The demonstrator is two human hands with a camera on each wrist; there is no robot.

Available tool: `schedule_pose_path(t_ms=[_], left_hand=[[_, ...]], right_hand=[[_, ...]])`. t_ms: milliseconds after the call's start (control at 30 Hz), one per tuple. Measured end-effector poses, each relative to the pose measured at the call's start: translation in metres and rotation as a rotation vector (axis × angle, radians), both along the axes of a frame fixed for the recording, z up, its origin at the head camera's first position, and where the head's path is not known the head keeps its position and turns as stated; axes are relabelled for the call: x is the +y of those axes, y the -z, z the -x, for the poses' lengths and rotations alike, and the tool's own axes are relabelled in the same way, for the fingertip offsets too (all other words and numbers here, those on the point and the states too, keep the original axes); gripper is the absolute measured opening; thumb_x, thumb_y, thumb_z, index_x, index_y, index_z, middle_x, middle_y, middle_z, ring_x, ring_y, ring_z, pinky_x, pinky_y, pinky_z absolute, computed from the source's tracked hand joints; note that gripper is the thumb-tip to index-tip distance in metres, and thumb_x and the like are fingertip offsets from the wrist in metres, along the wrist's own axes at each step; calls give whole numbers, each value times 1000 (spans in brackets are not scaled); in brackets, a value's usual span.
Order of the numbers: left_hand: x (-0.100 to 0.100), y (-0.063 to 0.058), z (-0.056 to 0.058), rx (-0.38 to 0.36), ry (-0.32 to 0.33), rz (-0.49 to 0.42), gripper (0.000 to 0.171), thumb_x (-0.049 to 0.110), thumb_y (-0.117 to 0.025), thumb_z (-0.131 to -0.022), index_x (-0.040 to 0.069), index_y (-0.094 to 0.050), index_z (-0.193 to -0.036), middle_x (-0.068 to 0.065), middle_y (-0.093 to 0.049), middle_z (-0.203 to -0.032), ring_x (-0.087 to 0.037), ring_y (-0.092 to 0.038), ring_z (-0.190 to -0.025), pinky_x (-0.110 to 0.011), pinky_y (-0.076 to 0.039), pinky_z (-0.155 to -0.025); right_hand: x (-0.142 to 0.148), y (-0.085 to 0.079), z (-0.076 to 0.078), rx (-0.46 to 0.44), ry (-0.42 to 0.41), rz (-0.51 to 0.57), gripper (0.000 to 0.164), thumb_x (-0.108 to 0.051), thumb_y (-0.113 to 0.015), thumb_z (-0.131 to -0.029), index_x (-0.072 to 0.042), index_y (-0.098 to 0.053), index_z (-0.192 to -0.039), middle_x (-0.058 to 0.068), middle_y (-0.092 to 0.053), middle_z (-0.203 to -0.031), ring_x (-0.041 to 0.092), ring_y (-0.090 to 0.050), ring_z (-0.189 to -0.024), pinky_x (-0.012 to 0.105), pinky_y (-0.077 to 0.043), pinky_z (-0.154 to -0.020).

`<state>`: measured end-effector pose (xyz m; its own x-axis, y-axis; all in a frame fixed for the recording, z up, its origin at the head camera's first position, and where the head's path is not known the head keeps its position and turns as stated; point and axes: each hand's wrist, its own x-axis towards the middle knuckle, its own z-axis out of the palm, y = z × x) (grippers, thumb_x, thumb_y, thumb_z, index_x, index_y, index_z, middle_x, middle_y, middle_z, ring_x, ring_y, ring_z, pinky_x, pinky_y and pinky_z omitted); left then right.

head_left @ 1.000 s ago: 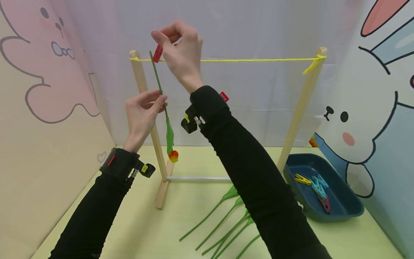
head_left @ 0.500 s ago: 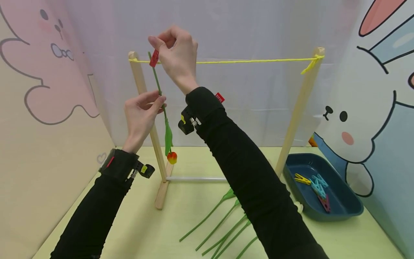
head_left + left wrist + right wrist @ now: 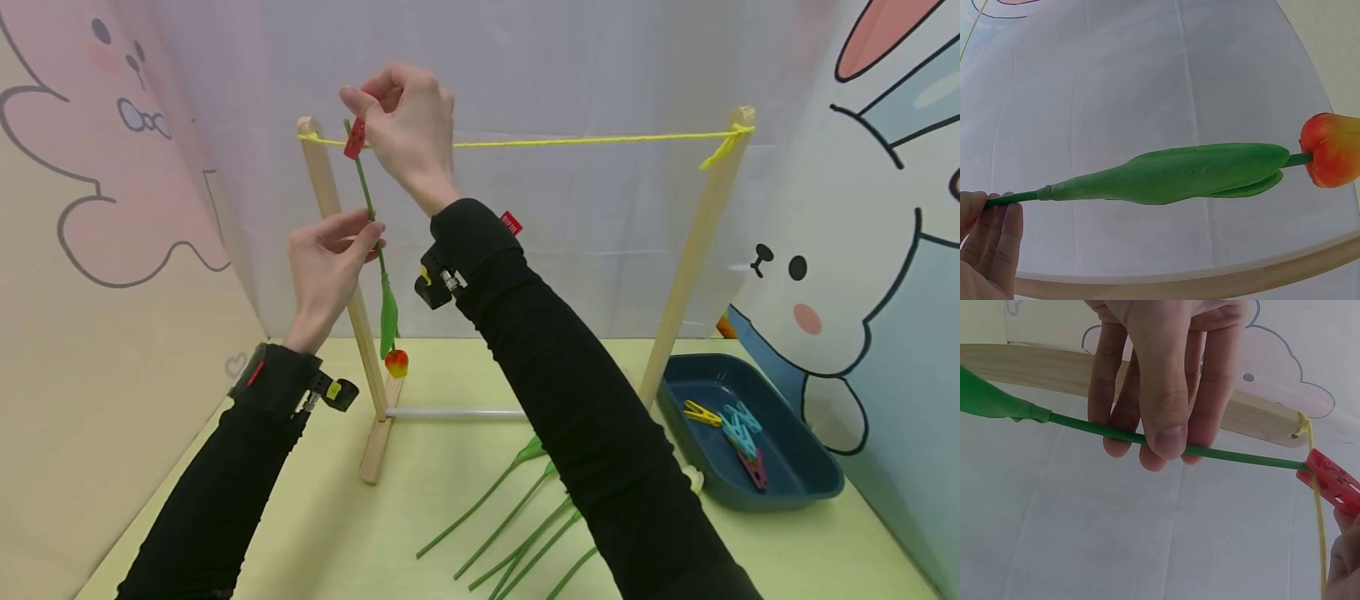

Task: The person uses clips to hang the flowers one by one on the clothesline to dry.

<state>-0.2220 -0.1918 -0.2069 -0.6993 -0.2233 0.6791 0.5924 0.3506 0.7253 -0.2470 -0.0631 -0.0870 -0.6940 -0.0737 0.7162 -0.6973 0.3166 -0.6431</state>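
Note:
An artificial tulip [image 3: 388, 317] hangs head down near the left post, its red and yellow bloom [image 3: 1333, 150] lowest. My left hand [image 3: 330, 262] pinches its green stem [image 3: 1241, 457] between thumb and fingers about midway. Above it, my right hand [image 3: 412, 125] pinches a red clothespin [image 3: 355, 139] at the yellow string [image 3: 570, 140]. In the right wrist view the clothespin's jaws sit over the string and the stem's end, where the two cross. Only part of the right hand shows at that view's edge.
Two wooden posts [image 3: 697, 250] hold the string. Several more green-stemmed flowers [image 3: 487, 500] lie on the table, partly hidden under the right sleeve. At right stands a blue basin [image 3: 802, 492] holding yellow, blue and dark pink clothespins [image 3: 738, 429].
My right hand has moved slightly down and left, bringing the red clothespin from beside the stem onto it at the string. The left hand has stayed nearly still with the tulip.

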Motion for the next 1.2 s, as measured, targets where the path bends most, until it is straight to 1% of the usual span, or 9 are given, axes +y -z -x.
schedule_pose_path(t_ms=[133,300,433,533,667,833,967,1033,1200], left_hand=[[0,0,-1,1,-1,2,26,10,-73,-92,-5,-73,-114,-29,-73,-107,5,-71,-72,-15,-59,-72],[0,1,-1,4,-3,-8,25,9,-73,-92,-5,-74,-113,-6,-76,-95,4,-71,-72,-16,-59,-73],[0,2,0,9,-8,6,26,9,-71,-93,-5,-73,-115,-15,-77,-99,5,-71,-74,-15,-59,-74],[0,2,0,20,-12,28,27,9,-70,-94,-5,-72,-117,-28,-74,-107,7,-70,-75,-13,-58,-74],[0,3,0,24,-25,49,29,10,-71,-94,-4,-71,-119,-27,-74,-108,9,-69,-76,-11,-56,-74],[0,6,-2,22,-105,79,31,17,-71,-94,2,-72,-121,-17,-76,-113,4,-70,-84,-11,-55,-79],[3,8,-6,83,-193,98,32,17,-72,-93,3,-71,-122,-12,-75,-119,-18,-75,-99,-13,-56,-84],[6,10,-9,142,-223,101,34,15,-73,-93,1,-69,-123,-13,-73,-121,-26,-73,-102,-11,-56,-83],[12,18,-14,262,-233,115,34,9,-74,-91,-7,-67,-120,-22,-70,-116,-27,-68,-100,-10,-54,-86]], right_hand=[[1,0,1,-3,0,-7,22,-31,-72,-94,-10,-74,-98,4,-74,-92,10,-62,-88,14,-40,-83],[5,1,2,-1,-16,-37,24,-32,-72,-94,-9,-75,-102,4,-76,-98,12,-66,-96,15,-42,-87],[11,0,3,-3,-22,-75,30,-34,-72,-94,-8,-75,-110,6,-76,-107,13,-66,-102,13,-44,-88],[16,-1,2,-33,-43,-86,40,-36,-72,-94,-8,-70,-122,7,-75,-115,14,-68,-83,16,-50,-78],[23,2,-1,-55,-87,-89,50,-36,-70,-95,-9,-60,-136,9,-71,-126,15,-58,-53,21,-53,-65],[40,13,-5,48,-110,-77,45,-28,-70,-96,-6,-61,-135,10,-68,-130,16,-62,-54,19,-53,-65],[59,26,-11,184,-122,-69,36,-19,-70,-96,1,-65,-125,14,-70,-125,17,-63,-55,17,-54,-63],[69,34,-14,206,-130,-71,31,-17,-70,-96,2,-67,-120,15,-71,-121,14,-62,-53,16,-53,-61],[99,59,-22,251,-121,-113,26,-15,-72,-94,3,-70,-113,17,-73,-113,19,-64,-52,15,-48,-55]])
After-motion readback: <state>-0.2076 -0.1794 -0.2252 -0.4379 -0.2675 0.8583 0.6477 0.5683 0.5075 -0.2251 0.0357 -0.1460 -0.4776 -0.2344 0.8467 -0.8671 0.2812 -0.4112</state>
